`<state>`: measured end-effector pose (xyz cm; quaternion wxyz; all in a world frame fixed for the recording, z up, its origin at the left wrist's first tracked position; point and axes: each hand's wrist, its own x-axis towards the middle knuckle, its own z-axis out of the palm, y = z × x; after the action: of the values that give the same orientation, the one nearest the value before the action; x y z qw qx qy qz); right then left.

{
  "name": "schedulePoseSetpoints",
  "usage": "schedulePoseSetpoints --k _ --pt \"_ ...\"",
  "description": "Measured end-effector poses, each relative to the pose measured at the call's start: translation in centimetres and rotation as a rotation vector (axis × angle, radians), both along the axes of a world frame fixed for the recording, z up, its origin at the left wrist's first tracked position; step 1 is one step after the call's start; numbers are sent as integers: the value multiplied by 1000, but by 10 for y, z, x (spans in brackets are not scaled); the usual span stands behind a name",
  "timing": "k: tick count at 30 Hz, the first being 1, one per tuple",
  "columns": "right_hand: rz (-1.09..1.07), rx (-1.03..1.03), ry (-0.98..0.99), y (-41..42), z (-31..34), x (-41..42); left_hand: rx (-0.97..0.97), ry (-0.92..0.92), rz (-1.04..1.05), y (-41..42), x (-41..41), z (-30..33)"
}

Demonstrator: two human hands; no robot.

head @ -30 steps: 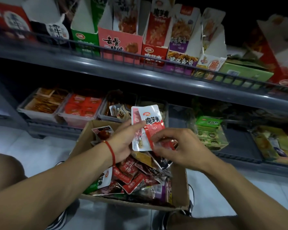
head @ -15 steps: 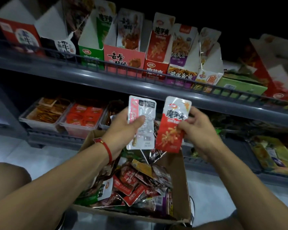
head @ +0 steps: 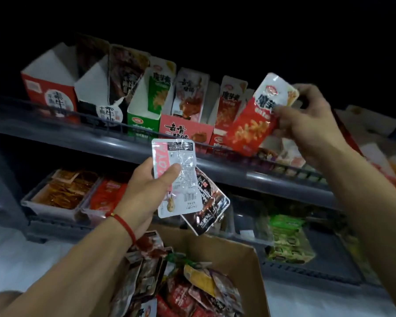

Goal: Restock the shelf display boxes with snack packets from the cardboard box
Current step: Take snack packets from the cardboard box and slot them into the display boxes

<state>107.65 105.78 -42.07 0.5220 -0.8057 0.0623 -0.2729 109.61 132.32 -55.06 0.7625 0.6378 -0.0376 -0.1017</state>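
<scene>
While the right hand (head: 311, 124) pinches a red packet (head: 258, 120) by its right edge, just in front of the red display box (head: 224, 133) on the upper shelf (head: 101, 143), the left hand (head: 146, 193) holds two more lower down: a pale packet (head: 176, 177) under the thumb and a dark packet (head: 208, 207) fanned out behind it, both above the cardboard box (head: 252, 266). Both grips are clenched on their loads. These sachets look light, thin and crinkly, likely slick, so a pinch at a sealed edge should serve better than squeezing the soft middle. The red packet's long axis tilts, white top up and to the right, bottom toward the box mouth. The pale one stands nearly upright, back label facing the camera; the dark one slants down to the right.
</scene>
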Motion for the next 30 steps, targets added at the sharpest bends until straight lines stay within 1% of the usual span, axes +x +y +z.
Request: schedulePoseSetpoints --k 2,5,7,10,15,18,20,24,28,30 --pt "-54 -65 -75 -3 16 29 -30 12 25 3 1 3" --pt "-149 -156 -102 -3 27 67 -61 13 51 9 1 4" --pt "-185 -193 -90 -4 26 88 -69 12 51 12 2 5" --pt "-234 -284 -10 -4 17 110 -82 21 61 16 5 7" --pt "-245 -435 117 0 -1 127 -92 41 72 20 8 8" --pt "-256 -679 237 -7 -3 133 -90 53 65 19 9 6" --pt "-293 -820 273 -12 -2 138 -88 60 62 18 10 5" --pt "-339 -896 261 -20 -1 146 -91 66 60 16 10 6" --pt "-316 -942 212 -23 2 153 -90 64 47 13 9 4" --pt "-318 -1015 208 -24 4 153 -83 63 37 12 9 3"
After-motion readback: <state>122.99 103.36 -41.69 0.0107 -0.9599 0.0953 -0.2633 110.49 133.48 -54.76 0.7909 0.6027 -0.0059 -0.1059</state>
